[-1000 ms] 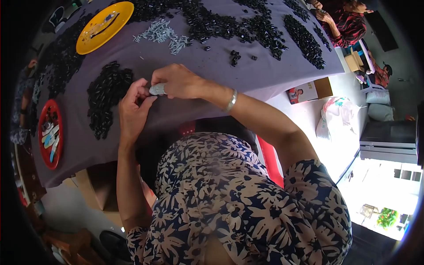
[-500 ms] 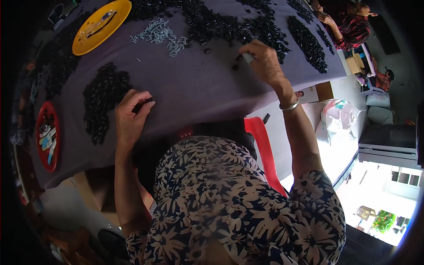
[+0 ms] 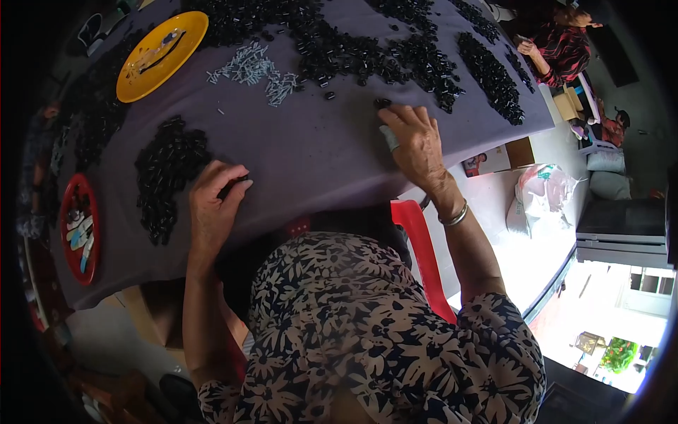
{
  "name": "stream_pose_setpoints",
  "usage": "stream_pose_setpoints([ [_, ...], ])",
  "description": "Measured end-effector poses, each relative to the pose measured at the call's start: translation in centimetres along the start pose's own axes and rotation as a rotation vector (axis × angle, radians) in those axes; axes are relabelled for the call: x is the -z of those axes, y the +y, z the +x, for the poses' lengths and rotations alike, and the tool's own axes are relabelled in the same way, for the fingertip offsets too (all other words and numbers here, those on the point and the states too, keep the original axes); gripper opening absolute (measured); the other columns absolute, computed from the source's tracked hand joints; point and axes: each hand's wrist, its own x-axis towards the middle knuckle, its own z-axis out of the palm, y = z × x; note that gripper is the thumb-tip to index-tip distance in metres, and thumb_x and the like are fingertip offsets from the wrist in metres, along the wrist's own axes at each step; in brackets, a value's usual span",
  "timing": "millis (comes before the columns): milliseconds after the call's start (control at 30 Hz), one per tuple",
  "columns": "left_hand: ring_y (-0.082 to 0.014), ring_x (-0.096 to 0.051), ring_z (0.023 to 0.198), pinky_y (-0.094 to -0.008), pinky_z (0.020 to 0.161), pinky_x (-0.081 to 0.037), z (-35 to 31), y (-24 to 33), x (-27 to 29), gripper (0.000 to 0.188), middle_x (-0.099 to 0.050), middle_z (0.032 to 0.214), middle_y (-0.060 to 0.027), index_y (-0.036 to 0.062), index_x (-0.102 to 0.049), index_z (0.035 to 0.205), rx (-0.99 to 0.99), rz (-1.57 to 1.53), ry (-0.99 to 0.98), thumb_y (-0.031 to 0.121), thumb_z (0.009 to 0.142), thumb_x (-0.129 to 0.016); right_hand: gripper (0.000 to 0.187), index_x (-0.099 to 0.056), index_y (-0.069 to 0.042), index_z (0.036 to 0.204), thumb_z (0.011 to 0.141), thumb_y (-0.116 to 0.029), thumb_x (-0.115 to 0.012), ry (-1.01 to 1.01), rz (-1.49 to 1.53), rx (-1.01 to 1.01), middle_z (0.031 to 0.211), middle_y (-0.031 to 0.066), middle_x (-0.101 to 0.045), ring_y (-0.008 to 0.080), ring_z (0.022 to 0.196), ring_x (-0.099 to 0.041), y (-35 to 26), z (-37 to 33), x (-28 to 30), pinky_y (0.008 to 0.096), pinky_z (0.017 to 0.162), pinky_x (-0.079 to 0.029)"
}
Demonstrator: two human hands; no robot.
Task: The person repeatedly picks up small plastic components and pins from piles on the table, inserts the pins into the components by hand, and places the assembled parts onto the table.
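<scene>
My left hand (image 3: 215,201) is closed over the purple-grey tablecloth (image 3: 304,155), thumb and fingers pinching a small black piece (image 3: 241,178). Right beside it lies a pile of short black cylindrical pieces (image 3: 166,162). My right hand (image 3: 418,145), its thumb wrapped in something pale grey, has its fingers curled together low over the cloth. Just beyond its fingertips is a small black part (image 3: 382,104); whether the fingers hold anything is hidden. Farther back are a long heap of black pieces (image 3: 339,55) and a scatter of thin grey pins (image 3: 248,63).
A yellow plate (image 3: 127,90) with small bits stands at the far left, and a red plate (image 3: 97,244) with tools is nearer. More black pieces (image 3: 494,81) lie to the right. A person (image 3: 561,49) sits beyond the table's right end. A red chair (image 3: 427,265) is beside me.
My right hand has come back toward me and slightly left, away from the far heap. My left hand keeps its pinch, with little movement. The whole view has shifted slightly.
</scene>
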Motion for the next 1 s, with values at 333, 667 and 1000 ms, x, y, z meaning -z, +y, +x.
stream_pose_setpoints([
  [333,-0.023,-0.061,0.071,-0.0317,0.063,-0.048,5.2,2.9,-4.5,0.021,-0.061,0.081,-0.0107,0.0016,-0.065,0.095,-0.066,-0.033,-0.13,0.0,0.076,-0.072,0.029,-0.067,-0.007,0.105,0.078,0.003,-0.059,0.194,0.308,-0.084,0.098,0.014,-0.065,0.0359,0.091,-0.06,7.5,4.9,-0.7,0.041,0.083,-0.049],
  [667,-0.0272,-0.066,0.075,-0.0351,0.065,-0.05,4.9,1.3,-7.2,0.027,-0.066,0.088,-0.014,-0.0004,-0.063,0.105,-0.02,-0.022,0.081,0.004,0.08,-0.071,0.054,-0.064,-0.002,0.112,0.063,0.016,-0.05,-0.002,0.181,0.125,0.113,0.0154,-0.061,0.0366,0.103,-0.056,3.1,3.8,-1.2,0.0387,0.092,-0.047],
  [1000,-0.0092,-0.058,0.071,-0.0223,0.06,-0.044,-0.2,1.9,-3.0,0.023,-0.061,0.082,-0.0034,0.0007,-0.066,0.102,0.173,-0.158,-0.008,-0.001,0.08,-0.071,0.032,-0.067,-0.005,0.106,0.078,0.008,-0.057,0.083,0.386,-0.171,0.098,0.0117,-0.066,0.0281,0.089,-0.066,5.8,3.9,0.3,0.0337,0.08,-0.051],
])
